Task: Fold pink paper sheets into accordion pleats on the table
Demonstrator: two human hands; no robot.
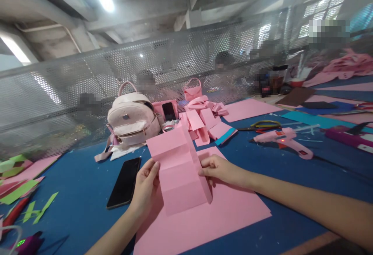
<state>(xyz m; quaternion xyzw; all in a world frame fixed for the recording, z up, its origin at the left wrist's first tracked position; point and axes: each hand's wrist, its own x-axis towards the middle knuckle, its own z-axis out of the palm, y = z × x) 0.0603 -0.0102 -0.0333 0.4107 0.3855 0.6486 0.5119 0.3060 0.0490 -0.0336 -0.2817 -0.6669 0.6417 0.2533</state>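
A creased pink paper piece (180,173) is held up between my hands, its right side folded up along its length. My left hand (148,179) pinches its left edge between thumb and fingers. On the right edge, my right hand (217,169) grips the folded strip. Beneath lies a large flat pink sheet (233,216) on the blue table (84,193). A black phone (124,183) rests just left of my left hand. To the right of my right hand sits a pink glue gun (284,140) with a red light.
A pale backpack (132,119) and folded pink paper pieces (201,121) stand before a perforated metal screen (175,53). Yellow-handled scissors (265,125) lie behind the glue gun. Green paper scraps (43,208) are at the left, a purple tool (349,136) at the far right. Blurred people show beyond.
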